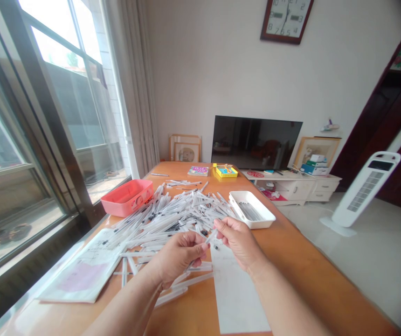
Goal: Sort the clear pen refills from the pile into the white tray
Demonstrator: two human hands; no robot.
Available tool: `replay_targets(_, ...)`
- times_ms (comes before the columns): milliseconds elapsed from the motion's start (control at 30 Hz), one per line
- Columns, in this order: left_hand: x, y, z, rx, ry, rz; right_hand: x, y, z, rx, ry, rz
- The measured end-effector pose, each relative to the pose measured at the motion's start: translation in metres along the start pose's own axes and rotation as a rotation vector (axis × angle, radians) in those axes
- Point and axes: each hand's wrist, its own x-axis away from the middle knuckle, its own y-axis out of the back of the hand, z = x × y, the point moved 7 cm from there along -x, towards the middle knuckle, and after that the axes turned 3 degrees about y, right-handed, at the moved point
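Observation:
My left hand point(179, 255) and my right hand point(237, 240) meet above the wooden table point(301, 275), both pinched on one clear plastic pen tube point(210, 236) held between them. A second tube seems to lie under the left fingers, though I cannot be sure. Just beyond the hands spreads a big heap of clear pen tubes point(172, 214) with dark tips. A white tray point(252, 209) with several thin refills stands to the right of the heap. A pink tray point(128, 197) stands at its left.
A white sheet point(235, 294) lies under my right forearm, and a printed paper point(85, 270) at the left. A yellow box point(224, 171) and a small book point(198, 171) sit at the table's far end. Beyond stand a TV point(254, 142), a low cabinet and a white fan point(361, 191).

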Motion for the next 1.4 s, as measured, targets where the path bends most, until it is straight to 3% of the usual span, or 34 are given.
replay_targets(100,0.0004,-0.0013,-0.0003,-0.005,0.003,-0.002,-0.0014,0.0021,-0.003,0.009,0.005,-0.05)
replay_targets(367,-0.0013,0.0054,0.0023,0.023,0.018,-0.039,-0.0029,-0.0041,-0.0006,-0.121,0.03,0.027)
replay_targets(700,-0.0034,0.0062,0.0048,0.029,0.026,-0.056,-0.005,-0.0009,-0.0074,-0.186,0.001,-0.02)
replay_targets(867,-0.0033,0.005,0.0053,0.025,0.018,-0.045,-0.0034,-0.0024,-0.0031,-0.108,0.015,0.017)
replay_targets(1067,-0.003,0.0013,0.0071,-0.004,0.012,-0.032,-0.0021,0.0015,-0.0059,-0.049,-0.009,-0.066)
replay_targets(1400,-0.0027,0.0045,0.0061,0.038,0.013,-0.02,-0.0032,0.0008,-0.0031,-0.055,0.026,0.018)
